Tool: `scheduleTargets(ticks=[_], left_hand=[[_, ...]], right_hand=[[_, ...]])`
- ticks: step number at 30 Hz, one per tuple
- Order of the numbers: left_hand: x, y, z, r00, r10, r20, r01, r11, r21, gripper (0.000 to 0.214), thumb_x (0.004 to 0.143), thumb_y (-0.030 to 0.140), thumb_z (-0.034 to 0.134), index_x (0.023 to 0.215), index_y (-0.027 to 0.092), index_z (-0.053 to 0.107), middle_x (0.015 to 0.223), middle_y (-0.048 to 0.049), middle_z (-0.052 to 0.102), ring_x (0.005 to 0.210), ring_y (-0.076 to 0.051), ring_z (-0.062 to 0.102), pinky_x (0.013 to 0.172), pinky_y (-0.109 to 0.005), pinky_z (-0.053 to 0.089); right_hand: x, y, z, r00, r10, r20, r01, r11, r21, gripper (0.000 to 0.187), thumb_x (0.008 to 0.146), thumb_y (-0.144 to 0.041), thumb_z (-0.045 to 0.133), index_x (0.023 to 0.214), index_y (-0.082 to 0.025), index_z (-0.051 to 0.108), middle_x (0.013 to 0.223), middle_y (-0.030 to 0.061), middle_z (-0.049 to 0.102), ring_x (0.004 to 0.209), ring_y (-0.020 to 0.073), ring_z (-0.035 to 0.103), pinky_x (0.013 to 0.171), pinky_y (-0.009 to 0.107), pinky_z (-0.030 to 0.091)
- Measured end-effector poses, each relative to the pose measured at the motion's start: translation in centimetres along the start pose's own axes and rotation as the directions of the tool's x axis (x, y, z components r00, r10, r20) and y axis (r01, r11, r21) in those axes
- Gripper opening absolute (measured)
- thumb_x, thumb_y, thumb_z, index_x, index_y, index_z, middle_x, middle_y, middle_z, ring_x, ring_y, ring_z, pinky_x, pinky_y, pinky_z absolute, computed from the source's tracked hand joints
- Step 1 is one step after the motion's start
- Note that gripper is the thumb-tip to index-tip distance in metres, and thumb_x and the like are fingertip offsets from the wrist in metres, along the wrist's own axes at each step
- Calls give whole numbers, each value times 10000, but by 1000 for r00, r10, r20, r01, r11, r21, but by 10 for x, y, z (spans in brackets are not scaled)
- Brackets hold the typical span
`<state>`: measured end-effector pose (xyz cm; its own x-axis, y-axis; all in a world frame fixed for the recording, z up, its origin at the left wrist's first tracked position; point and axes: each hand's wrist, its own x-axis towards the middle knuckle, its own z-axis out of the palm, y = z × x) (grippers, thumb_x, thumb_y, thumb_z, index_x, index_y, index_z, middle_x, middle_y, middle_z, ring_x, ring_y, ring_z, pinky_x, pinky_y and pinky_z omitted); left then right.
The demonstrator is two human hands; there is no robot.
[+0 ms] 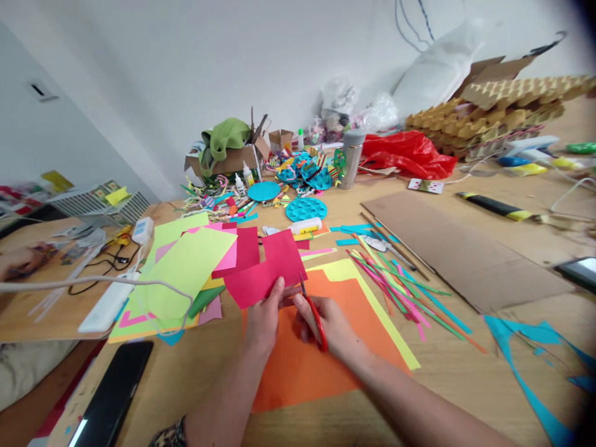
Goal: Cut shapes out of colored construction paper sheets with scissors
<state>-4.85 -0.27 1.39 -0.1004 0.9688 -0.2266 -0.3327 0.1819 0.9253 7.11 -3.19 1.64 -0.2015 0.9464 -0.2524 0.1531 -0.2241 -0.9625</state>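
My left hand (265, 316) pinches the lower edge of a crimson sheet of paper (274, 264), thumb on top. The sheet is held up over the table and has an L-like outline. In my right hand (326, 320) is a pair of red-handled scissors (318, 323), with fingers wrapped around the handles. The blades point up and touch or nearly touch the paper's lower right edge; whether they are parted cannot be made out. Beneath both hands lies an orange sheet (298, 366), on top of a yellow sheet (391, 329).
Left are stacked coloured sheets (172, 279), a black phone (114, 394) and a power strip (109, 301). Thin paper strips (410, 295) and flat cardboard (460, 248) lie right. Blue scraps (516, 366) sit front right. A steel flask (352, 159) stands behind. Another person's hand (23, 261) is far left.
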Motion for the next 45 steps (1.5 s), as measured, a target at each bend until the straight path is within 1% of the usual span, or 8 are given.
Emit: scheduleTargets(ticks=[10, 14, 19, 25, 30, 34, 41, 45], left_hand=[[0, 1, 0, 1000, -2, 6, 2, 1000, -4, 300, 714, 398, 699, 898, 161, 682, 841, -107, 743, 860, -293, 695, 734, -400, 569], [0, 0, -1, 1000, -17, -3, 17, 1000, 16, 309, 708, 414, 696, 868, 149, 687, 857, -118, 743, 857, -291, 696, 714, -387, 574], [0, -1, -2, 1000, -28, -2, 28, 999, 19, 315, 708, 425, 692, 837, 137, 700, 812, -122, 741, 823, -287, 701, 692, -383, 580], [-1, 0, -2, 1000, -29, 8, 29, 1000, -12, 267, 720, 397, 696, 813, 147, 707, 818, -115, 743, 775, -276, 706, 710, -391, 574], [1, -4, -4, 998, -65, 2, 65, 997, 36, 309, 722, 440, 684, 816, 147, 718, 828, -119, 744, 758, -279, 707, 719, -393, 569], [1, -3, -3, 997, -68, 20, 67, 998, 17, 320, 723, 433, 684, 833, 135, 717, 838, -127, 743, 767, -281, 707, 730, -398, 567], [0, 1, 0, 998, -70, -8, 70, 997, -13, 318, 704, 405, 712, 857, 126, 703, 844, -127, 741, 776, -278, 704, 695, -385, 574], [-2, 2, 0, 998, -69, 11, 70, 998, -11, 298, 718, 390, 706, 843, 120, 703, 826, -125, 741, 778, -274, 701, 680, -371, 572]], right_hand=[[0, -3, -1, 999, 26, -28, -25, 1000, 16, 658, 755, -788, 373, 603, -164, 514, 440, 16, 532, 353, 78, 425, 383, 206, 327], [0, -1, 0, 1000, 10, -24, -10, 1000, 5, 653, 767, -778, 370, 586, -166, 509, 428, 12, 521, 340, 75, 410, 380, 210, 316], [0, 0, 0, 999, 15, -32, -15, 1000, -2, 647, 757, -782, 384, 591, -168, 504, 429, 11, 520, 350, 81, 415, 379, 212, 309], [-1, -3, -1, 999, 11, -31, -11, 1000, -3, 649, 754, -781, 391, 573, -168, 501, 429, 12, 509, 362, 85, 420, 386, 216, 315], [0, -1, -2, 1000, -11, -22, 10, 1000, -16, 634, 784, -749, 393, 563, -167, 508, 430, 10, 503, 369, 84, 430, 389, 210, 318], [-1, -3, -2, 1000, 10, -21, -10, 1000, 1, 642, 797, -752, 352, 575, -169, 499, 437, 10, 507, 357, 79, 419, 375, 208, 310], [-3, -5, -2, 1000, 1, -15, 0, 1000, 19, 634, 793, -750, 367, 588, -164, 496, 443, 5, 499, 360, 74, 410, 370, 201, 313], [-3, -4, -3, 999, 7, -32, -8, 1000, -14, 645, 797, -749, 357, 586, -158, 508, 428, 5, 498, 353, 76, 417, 371, 199, 316]])
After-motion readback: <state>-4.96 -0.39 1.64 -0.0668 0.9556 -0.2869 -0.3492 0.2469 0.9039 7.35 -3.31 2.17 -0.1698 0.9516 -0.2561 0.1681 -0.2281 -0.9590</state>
